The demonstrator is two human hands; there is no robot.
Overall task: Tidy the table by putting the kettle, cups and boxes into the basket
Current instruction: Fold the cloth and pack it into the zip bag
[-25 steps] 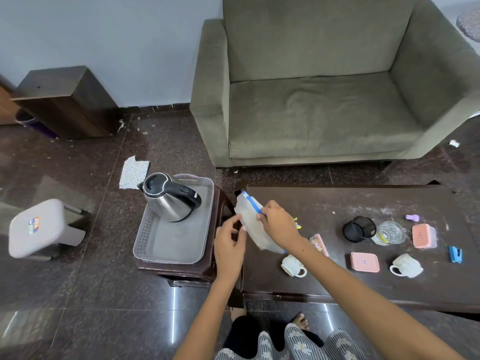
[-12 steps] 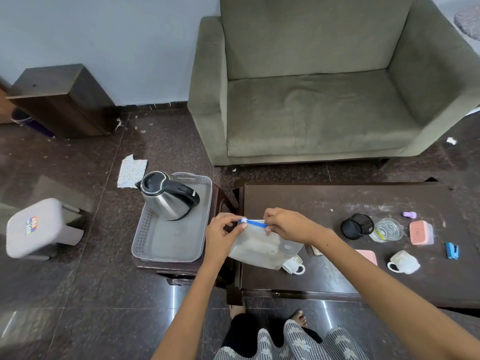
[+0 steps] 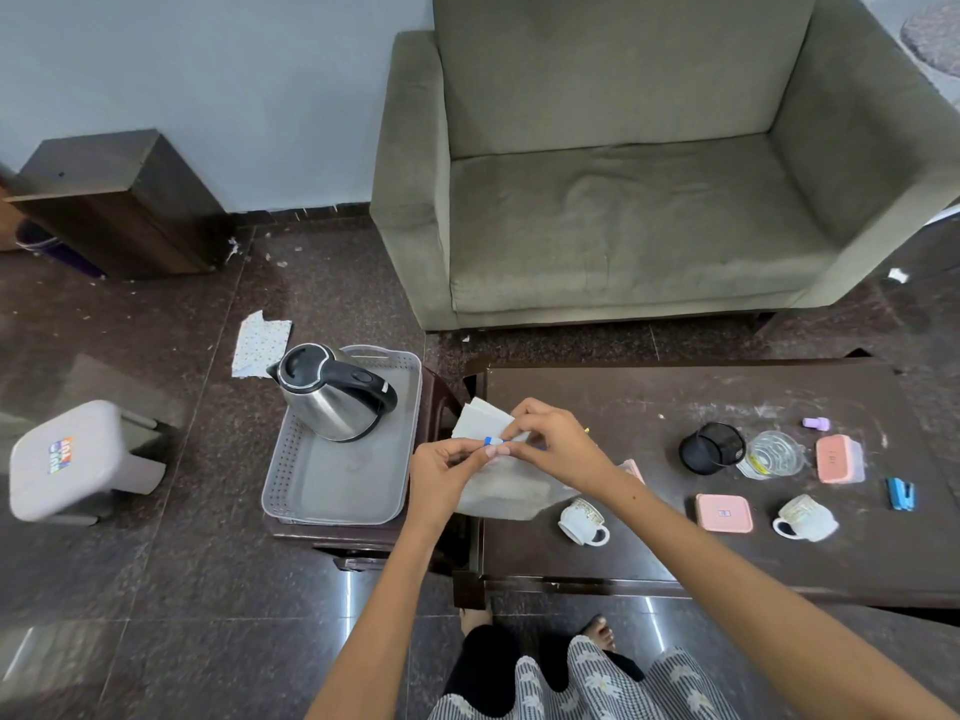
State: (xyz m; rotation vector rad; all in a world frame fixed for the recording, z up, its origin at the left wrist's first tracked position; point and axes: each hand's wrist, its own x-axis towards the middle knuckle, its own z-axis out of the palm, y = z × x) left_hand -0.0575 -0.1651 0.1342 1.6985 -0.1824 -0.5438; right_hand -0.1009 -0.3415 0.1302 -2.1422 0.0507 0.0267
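Observation:
A steel kettle (image 3: 332, 394) with a black handle stands in the grey perforated basket (image 3: 332, 485) on a low stool left of the dark table (image 3: 675, 553). Over the table's left edge both hands hold a clear zip bag (image 3: 506, 493) with a blue slider. My left hand (image 3: 449, 470) pinches the bag's top edge at the slider, and my right hand (image 3: 550, 441) pinches it from the other side. On the table lie two white cups (image 3: 582, 522) (image 3: 805, 519) and two pink boxes (image 3: 723, 513) (image 3: 839, 458). A third pink box (image 3: 635, 467) shows partly behind my right wrist.
A black mesh cup (image 3: 711, 448), a glass (image 3: 771, 454), a purple clip (image 3: 815, 423) and a blue stapler (image 3: 901, 493) sit at the table's right. A green sofa (image 3: 623, 200) stands behind, a white plastic stool (image 3: 72, 459) at left, a wooden cabinet (image 3: 114, 210) by the wall.
The bag has turned from upright to hanging with its zip edge level, and my two hands have closed together at the blue slider near the bag's left end.

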